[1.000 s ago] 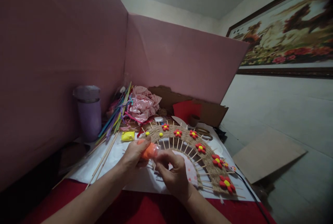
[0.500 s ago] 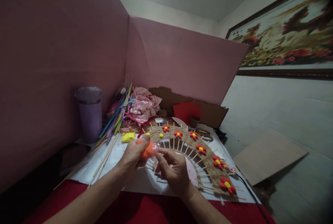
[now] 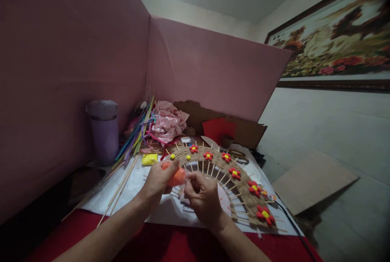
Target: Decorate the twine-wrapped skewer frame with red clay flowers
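Observation:
My left hand is closed around a packet of orange modelling clay in clear plastic. At the packet's right end, my right hand pinches the plastic wrapper between thumb and fingers. Behind and to the right of both hands lies an arch of twine woven over wooden sticks. Red flowers with yellow centres run along its band, and two bare yellow dots sit toward its left part. A packet of yellow clay rests on the white sheet, left of the arch.
A purple tumbler stands at the left beside pipe cleaners and crumpled pink spotted cloth. Scissors lie behind the arch. A black cable runs along the right edge. Pink panels enclose the back and left.
My right fingers have shifted slightly and now pinch the wrapper end more tightly. The orange packet has turned a little in my left hand. Everything else stays in place.

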A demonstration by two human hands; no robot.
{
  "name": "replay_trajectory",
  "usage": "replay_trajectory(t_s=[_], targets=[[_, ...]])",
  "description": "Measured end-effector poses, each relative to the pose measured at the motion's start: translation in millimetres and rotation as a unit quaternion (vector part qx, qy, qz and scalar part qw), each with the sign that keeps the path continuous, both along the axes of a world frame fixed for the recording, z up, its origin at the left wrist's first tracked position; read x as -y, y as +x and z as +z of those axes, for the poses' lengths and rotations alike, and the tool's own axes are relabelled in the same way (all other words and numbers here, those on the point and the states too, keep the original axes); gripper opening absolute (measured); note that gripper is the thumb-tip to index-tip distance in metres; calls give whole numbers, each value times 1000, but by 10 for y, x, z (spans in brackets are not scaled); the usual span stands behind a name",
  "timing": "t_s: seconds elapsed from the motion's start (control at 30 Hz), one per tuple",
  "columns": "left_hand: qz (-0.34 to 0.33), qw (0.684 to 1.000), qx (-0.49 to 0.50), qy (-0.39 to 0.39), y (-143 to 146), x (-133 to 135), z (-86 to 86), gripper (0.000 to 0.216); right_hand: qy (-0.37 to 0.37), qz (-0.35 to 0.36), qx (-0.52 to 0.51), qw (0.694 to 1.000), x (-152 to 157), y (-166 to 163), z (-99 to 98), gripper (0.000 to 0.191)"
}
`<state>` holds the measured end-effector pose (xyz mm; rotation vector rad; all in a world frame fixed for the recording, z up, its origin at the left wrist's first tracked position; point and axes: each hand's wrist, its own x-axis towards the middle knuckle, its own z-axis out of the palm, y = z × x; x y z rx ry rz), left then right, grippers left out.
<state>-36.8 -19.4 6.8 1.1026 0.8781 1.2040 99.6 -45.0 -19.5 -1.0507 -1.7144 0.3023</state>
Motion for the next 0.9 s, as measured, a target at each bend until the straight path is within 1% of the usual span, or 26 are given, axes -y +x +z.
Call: replay_trajectory(t_s=[0.07, 0.1, 0.2, 0.27, 0.33, 0.43, 0.57, 0.7, 0.8, 0.9], targets=[[-2, 1000, 15, -2, -3, -3, 9, 50, 10, -21, -2, 1000, 2, 8, 27, 11], [-4, 1000, 23, -9, -9, -7, 13, 51, 0, -17, -17, 1000, 8, 10, 44, 11], [-21, 998, 44, -32, -36, -30, 13, 52, -37, 31, -64, 997, 42, 4, 85, 15], [-36, 997, 54, -36, -49, -46, -1, 51, -37, 49, -68, 996, 63, -7, 88, 17], [-44, 997, 56, -38, -55, -57, -17, 50, -36, 53, -72, 995, 72, -19, 77, 18], [-42, 997, 44, -45, -52, -60, -21, 51, -63, 61, -97, 991, 64, -32, 67, 19], [-24, 999, 17, -39, -47, -44, 6, 52, -112, 83, -129, 982, 44, -39, 96, 21], [-14, 1000, -13, -20, -43, -28, 11, 51, -145, 107, -116, 977, 37, -20, 119, 21], [-1, 999, -38, -6, -31, -16, 5, 51, -119, 88, -64, 987, 31, -3, 97, 17], [15, 998, -63, 0, -7, 2, 12, 50, -43, 22, -10, 999, 26, -3, 64, 12]])
